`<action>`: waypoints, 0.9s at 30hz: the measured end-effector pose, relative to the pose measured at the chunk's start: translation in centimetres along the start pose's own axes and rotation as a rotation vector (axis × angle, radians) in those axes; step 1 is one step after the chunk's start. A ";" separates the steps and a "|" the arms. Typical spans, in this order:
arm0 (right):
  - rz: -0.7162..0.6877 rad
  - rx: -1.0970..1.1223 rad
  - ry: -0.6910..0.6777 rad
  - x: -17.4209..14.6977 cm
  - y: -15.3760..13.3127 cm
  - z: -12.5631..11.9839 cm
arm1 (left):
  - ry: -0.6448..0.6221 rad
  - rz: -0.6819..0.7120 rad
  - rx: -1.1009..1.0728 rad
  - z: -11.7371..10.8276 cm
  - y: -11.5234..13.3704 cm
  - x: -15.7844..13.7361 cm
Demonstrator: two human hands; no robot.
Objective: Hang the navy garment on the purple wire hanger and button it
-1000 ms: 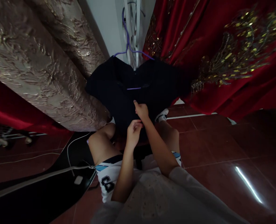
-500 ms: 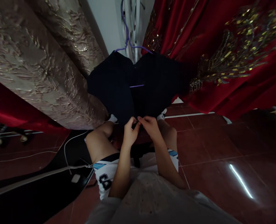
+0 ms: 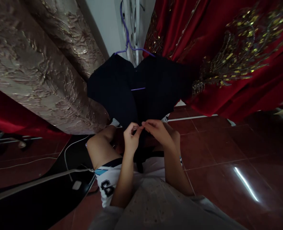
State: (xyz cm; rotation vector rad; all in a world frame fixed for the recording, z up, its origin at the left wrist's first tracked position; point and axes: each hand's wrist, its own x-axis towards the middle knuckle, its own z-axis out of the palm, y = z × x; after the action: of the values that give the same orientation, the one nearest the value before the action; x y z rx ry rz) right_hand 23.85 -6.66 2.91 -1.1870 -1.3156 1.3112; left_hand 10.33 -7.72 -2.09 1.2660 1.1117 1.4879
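One textured beige cloth [image 3: 48, 73] hung far left; next, the left hand [image 3: 131, 137] pinched the dark garment [image 3: 112, 86], draped dead centre from a purple hanger [image 3: 127, 40]; the right hand [image 3: 157, 131] pinched its edge too, fingertips close; then, sequinned red cloth [image 3: 191, 38]!

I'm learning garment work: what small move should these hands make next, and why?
Perhaps raise the front of the dark garment slightly with the right hand to see better: that hand and the left hand pinch at it, below the purple hanger, and the detail between them is too dark to make out.
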 end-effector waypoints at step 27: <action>-0.493 -0.086 0.318 8.9 -8.2 0.6 | -0.044 0.666 0.369 -0.2 15.3 13.0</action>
State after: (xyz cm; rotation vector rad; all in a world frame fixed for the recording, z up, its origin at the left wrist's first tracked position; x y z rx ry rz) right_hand 21.84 2.31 10.81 -0.9929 -1.3266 0.6888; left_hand 7.71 1.40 15.68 2.0597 1.0114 1.7576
